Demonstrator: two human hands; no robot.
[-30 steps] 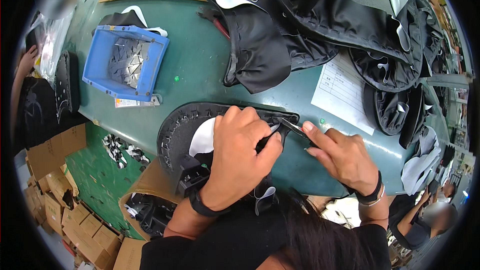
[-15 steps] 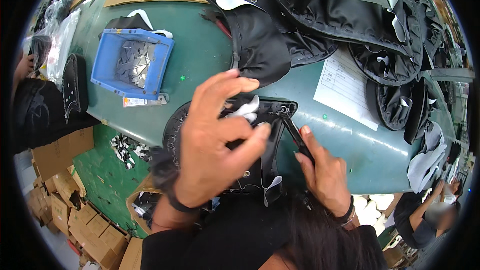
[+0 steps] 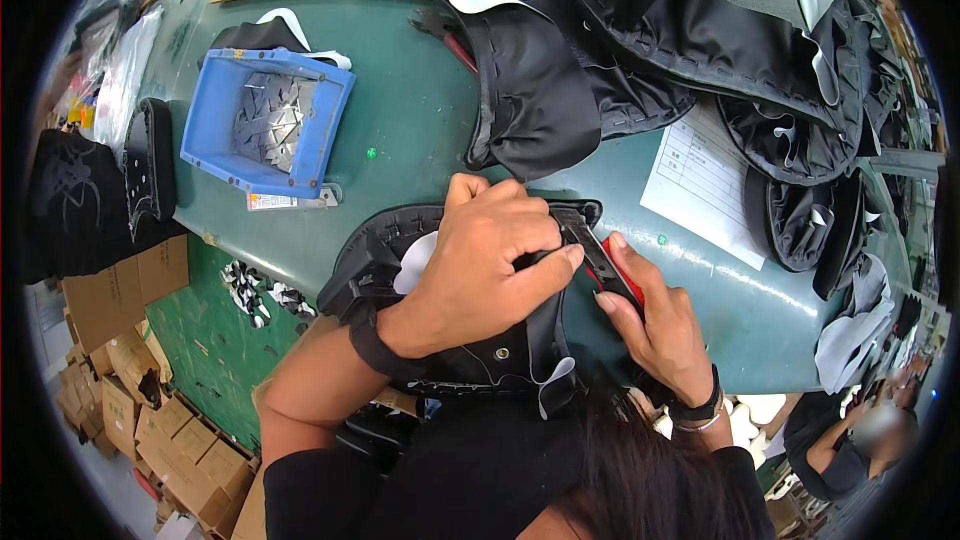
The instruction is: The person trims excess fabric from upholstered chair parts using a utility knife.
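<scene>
In front of me lies a black upholstered piece [image 3: 468,368] with a stapled rim and a metal eyelet, partly covered by my hands. My right hand [image 3: 660,325] is closed around pliers [image 3: 612,270] with dark metal jaws and red on the handle; the jaws reach the piece's far right corner. My left hand [image 3: 490,260] lies over the piece, fingers curled, thumb and forefinger pinched beside the jaws. What the pinch holds is hidden. White fabric [image 3: 415,262] shows beside the left hand, and a pale strip [image 3: 558,375] hangs at the near right edge.
A blue bin [image 3: 325,130] of small metal pieces stands left on the green table [image 3: 400,90]. Several black covers [image 3: 690,50] pile up at the far right, over a paper sheet [image 3: 700,190]. Another tool with red handles [image 3: 455,45] lies beyond. Cardboard boxes [image 3: 190,440] stand lower left.
My left hand has come down from a raised, open curl to a pinch beside the pliers. The pliers have turned slightly, showing red on the handle. The view has shifted a little.
</scene>
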